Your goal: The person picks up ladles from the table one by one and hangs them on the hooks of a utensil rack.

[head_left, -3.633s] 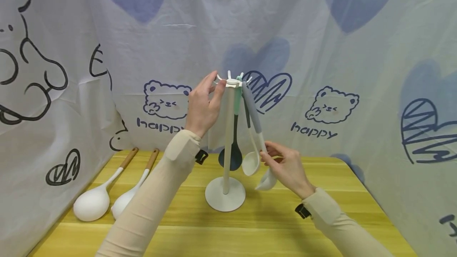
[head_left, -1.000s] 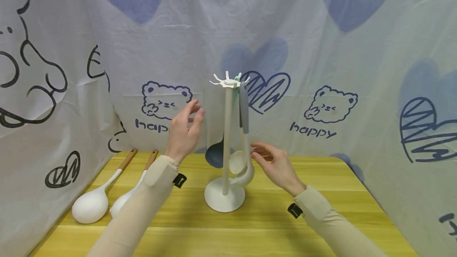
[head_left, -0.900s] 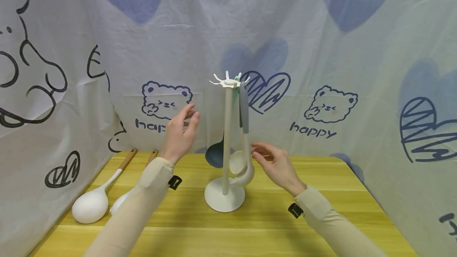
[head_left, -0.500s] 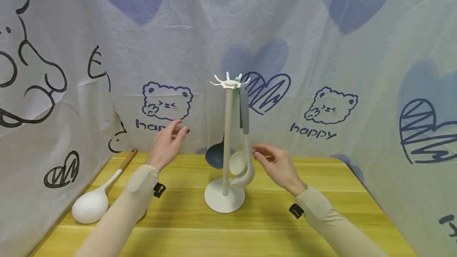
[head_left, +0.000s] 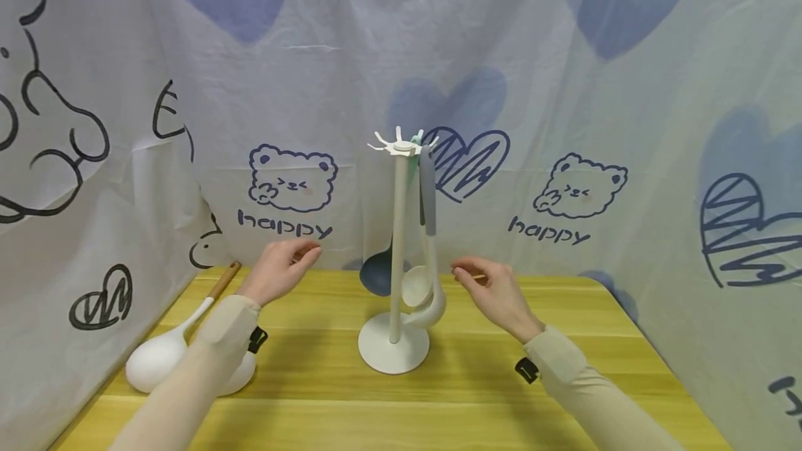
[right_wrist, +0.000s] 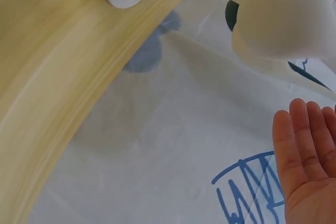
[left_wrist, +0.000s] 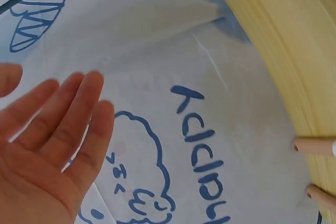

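My left hand point(head_left: 282, 270) is empty above the table's left half, with loosely extended fingers in the left wrist view. Below that forearm lies a white ladle point(head_left: 240, 376), mostly hidden by the sleeve. Another white ladle point(head_left: 155, 362) with a wooden handle lies at the far left. My right hand point(head_left: 495, 294), also empty, is just right of the white utensil stand point(head_left: 399, 249) and apart from it. On the stand hang a grey-handled white ladle point(head_left: 429, 193), a cream spoon-like utensil point(head_left: 416, 287) and a dark ladle point(head_left: 376, 274).
The stand's round base point(head_left: 391, 360) sits on the yellow wooden table point(head_left: 501, 395). Several bare prongs point(head_left: 379, 138) stick out at its top left. A printed white cloth point(head_left: 351, 75) encloses the table at the back and sides.
The grey-handled ladle was in my right hand earlier and now hangs freely. My left hand has moved from the stand's top down and left, toward the lying ladles. The right hand has drawn slightly away.
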`<state>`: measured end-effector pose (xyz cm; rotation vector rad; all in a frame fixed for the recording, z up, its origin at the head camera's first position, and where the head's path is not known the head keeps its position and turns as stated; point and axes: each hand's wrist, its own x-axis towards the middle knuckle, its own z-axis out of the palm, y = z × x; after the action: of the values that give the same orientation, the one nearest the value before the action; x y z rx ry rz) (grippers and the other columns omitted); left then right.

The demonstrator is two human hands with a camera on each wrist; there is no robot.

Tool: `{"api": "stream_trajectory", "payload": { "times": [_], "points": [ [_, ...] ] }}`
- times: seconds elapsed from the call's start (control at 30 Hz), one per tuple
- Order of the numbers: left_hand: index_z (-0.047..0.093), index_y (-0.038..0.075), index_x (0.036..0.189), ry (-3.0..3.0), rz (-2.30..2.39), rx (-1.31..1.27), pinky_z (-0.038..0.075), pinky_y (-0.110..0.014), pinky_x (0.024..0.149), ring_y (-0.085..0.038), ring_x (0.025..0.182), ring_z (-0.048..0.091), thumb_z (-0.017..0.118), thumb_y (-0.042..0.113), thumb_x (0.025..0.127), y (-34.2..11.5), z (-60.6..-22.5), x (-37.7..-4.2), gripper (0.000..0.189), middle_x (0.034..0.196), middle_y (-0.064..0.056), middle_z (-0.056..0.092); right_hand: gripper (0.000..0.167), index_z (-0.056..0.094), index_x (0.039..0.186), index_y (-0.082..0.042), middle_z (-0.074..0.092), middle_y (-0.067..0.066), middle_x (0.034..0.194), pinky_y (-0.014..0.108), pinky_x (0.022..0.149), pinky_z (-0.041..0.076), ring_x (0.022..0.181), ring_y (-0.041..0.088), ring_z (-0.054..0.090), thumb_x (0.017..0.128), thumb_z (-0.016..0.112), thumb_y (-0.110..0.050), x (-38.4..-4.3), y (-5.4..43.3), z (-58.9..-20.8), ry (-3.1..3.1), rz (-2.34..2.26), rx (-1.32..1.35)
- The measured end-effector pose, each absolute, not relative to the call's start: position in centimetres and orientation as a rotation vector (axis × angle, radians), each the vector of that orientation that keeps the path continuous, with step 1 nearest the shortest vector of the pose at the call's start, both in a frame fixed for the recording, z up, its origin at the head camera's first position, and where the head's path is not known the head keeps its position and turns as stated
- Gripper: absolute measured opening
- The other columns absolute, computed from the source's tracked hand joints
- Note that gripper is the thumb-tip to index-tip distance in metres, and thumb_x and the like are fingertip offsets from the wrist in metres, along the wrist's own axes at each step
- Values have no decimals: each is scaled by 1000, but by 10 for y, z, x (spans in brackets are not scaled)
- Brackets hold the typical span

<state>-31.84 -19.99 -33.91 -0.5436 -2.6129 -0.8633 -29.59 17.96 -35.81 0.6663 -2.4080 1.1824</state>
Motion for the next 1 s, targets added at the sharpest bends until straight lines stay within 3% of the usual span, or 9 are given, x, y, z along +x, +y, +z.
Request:
{"api": "stream_trajectory", "payload": {
  "times": [0.13,0.4,0.7,0.8,0.9,1.0],
  "points": [
    [71,6,110,-2670,-814,-600,57,-45,82,-25,92,67,54,23,102,-210,-342,-319,25,104,-11,73,21,71,113,-9,74,8,108,33,79,61,95,20,70,99,60,-21,-298,187,-362,-2425,1151,661],
    [72,6,108,-2889,-664,-645,55,-39,74,-16,81,62,54,24,101,-232,-345,-322,26,96,-5,72,22,71,113,-10,73,8,109,39,82,60,96,21,69,99,59,-23,-305,203,-371,-2481,1095,600],
    [69,0,116,-2980,-615,-545,56,-49,86,-28,97,68,54,26,100,-251,-348,-323,33,108,-14,72,23,70,115,-8,73,8,110,42,85,59,99,24,69,99,59,-22,-314,217,-381,-2558,1037,526],
    [72,2,105,-3016,-602,-543,57,-42,76,-21,83,65,55,25,100,-256,-350,-325,29,95,-9,72,23,71,114,-7,73,9,109,43,85,59,99,25,69,99,59,-21,-315,219,-384,-2577,1018,517],
    [70,6,91,-3085,-570,-534,48,-32,64,-15,69,55,56,24,99,-260,-353,-327,24,79,-2,66,23,70,114,-6,73,9,109,43,85,59,99,25,69,99,60,-19,-316,222,-387,-2605,995,511],
    [67,8,82,-3165,-523,-500,44,-34,67,-15,65,49,57,24,98,-264,-357,-327,25,72,-1,59,24,70,115,-6,73,9,110,42,85,59,99,25,69,99,59,-20,-316,224,-389,-2632,974,507]
  ]
}}
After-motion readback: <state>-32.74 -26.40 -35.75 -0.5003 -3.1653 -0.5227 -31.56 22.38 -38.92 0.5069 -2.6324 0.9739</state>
